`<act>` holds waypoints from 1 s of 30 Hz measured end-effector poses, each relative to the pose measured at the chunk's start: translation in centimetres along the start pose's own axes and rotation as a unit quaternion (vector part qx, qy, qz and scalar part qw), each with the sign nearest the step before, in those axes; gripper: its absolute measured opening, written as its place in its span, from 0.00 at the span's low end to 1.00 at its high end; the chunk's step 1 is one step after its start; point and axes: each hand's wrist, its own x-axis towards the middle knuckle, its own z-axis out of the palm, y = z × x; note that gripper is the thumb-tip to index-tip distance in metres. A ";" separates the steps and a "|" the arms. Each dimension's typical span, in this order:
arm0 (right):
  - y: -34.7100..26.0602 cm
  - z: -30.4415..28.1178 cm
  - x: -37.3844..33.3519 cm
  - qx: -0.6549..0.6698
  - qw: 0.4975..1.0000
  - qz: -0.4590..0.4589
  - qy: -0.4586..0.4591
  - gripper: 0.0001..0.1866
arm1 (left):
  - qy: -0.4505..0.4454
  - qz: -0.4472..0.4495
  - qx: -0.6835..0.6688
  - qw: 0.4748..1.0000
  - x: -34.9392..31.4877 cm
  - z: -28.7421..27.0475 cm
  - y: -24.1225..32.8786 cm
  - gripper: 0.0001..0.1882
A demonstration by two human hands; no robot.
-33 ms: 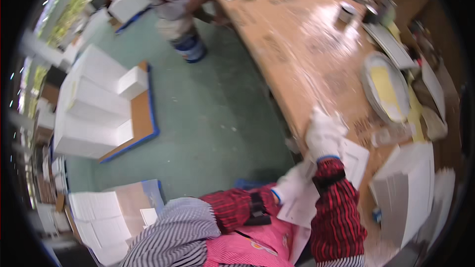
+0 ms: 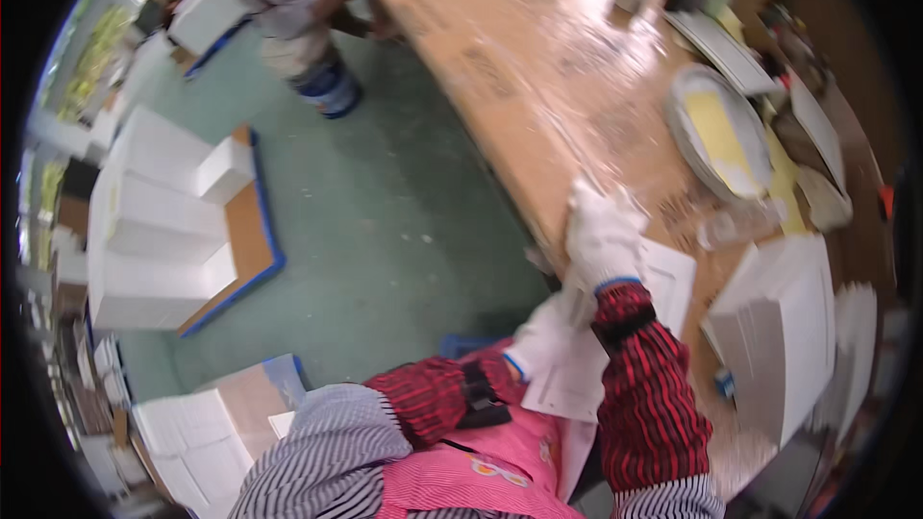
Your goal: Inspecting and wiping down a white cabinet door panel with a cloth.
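Both hands are gloved in white here. The right hand (image 2: 604, 235) sits at the near edge of the brown table (image 2: 500, 67), pressing down on a white sheet (image 2: 663, 279) that hangs over that edge. The left hand (image 2: 543, 336) is lower and closer to the body, gripping the bottom of the same sheet, so the hands are apart with the paper between them. Can't really tell how tight the fingers are, it's blurry. Compared with the other frame, nothing has visibly moved. Right of the right hand there's a stack of white boards (image 2: 784, 327), and beyond it a round tray with yellow stuff (image 2: 719, 130).
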 end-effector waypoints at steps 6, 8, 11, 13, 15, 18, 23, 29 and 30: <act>13.6 0.7 -2.5 0.021 0.985 0.169 0.024 0.16 | 0.012 -0.341 -0.163 0.926 4.2 -2.8 6.0 0.26; 15.6 0.4 -3.6 0.018 0.980 0.196 0.024 0.16 | -0.002 -0.334 -0.168 0.928 4.1 -2.8 6.6 0.27; 16.2 4.0 -5.3 0.106 0.984 0.124 0.066 0.23 | -0.016 -0.332 -0.176 0.927 4.4 -2.3 7.3 0.27; 11.7 7.5 -6.0 -0.262 0.946 -0.009 0.188 0.31 | -0.024 -0.337 -0.120 0.934 4.5 -2.5 7.6 0.25; 3.2 0.7 -4.1 0.042 0.990 0.094 -0.093 0.16 | 0.040 -0.257 -0.137 0.956 2.6 -0.1 3.8 0.24; 3.7 2.0 -4.1 0.034 0.998 0.054 -0.029 0.13 | 0.011 -0.339 -0.092 0.936 3.6 -0.4 4.0 0.24; 18.9 2.3 -7.7 -0.005 0.995 0.086 0.050 0.32 | 0.017 -0.285 -0.179 0.941 3.8 -1.7 7.0 0.24; 18.7 3.5 -9.5 -0.170 0.966 0.147 0.130 0.15 | 0.015 -0.306 -0.193 0.932 3.8 -1.5 6.1 0.24; 17.2 3.4 -11.2 -0.127 0.976 0.167 0.058 0.16 | 0.022 -0.311 -0.180 0.933 3.8 -1.4 5.9 0.24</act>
